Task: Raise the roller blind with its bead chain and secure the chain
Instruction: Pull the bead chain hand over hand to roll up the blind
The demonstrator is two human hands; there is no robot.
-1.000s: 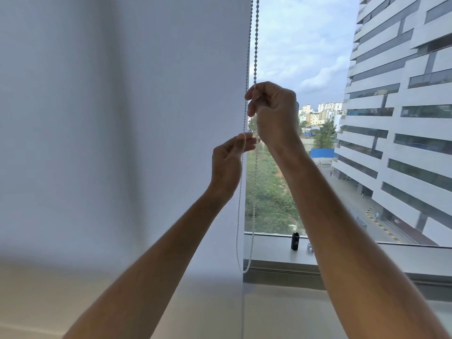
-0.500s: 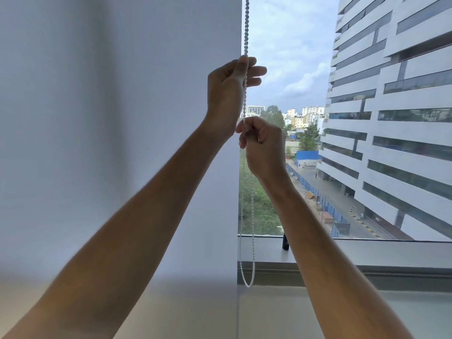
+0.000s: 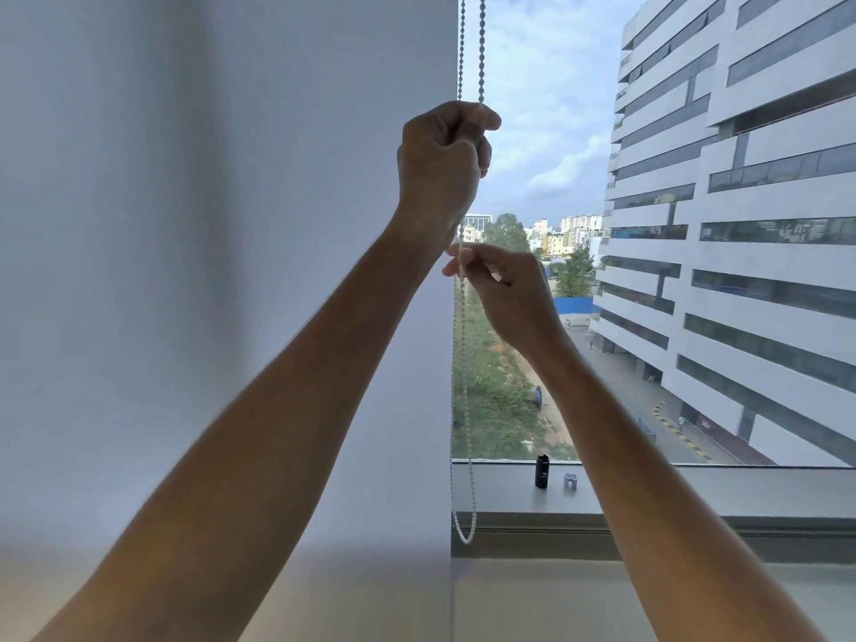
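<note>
A white roller blind (image 3: 222, 271) covers the left half of the view, its right edge beside the window glass. The white bead chain (image 3: 464, 410) hangs in two strands along that edge and ends in a loop just below the sill. My left hand (image 3: 442, 166) is raised high, fist closed around the chain. Below it, my right hand (image 3: 505, 289) pinches the chain between thumb and fingertips. Part of the chain is hidden behind both hands.
A grey window sill (image 3: 695, 493) runs along the bottom right. On it stand a small black cylinder (image 3: 542, 471) and a little grey clip-like piece (image 3: 571, 481). Outside the glass is a tall white office building (image 3: 741, 224).
My left hand has closed into a fist on the chain from a looser grip. My right hand sits lower on the chain than half a second ago.
</note>
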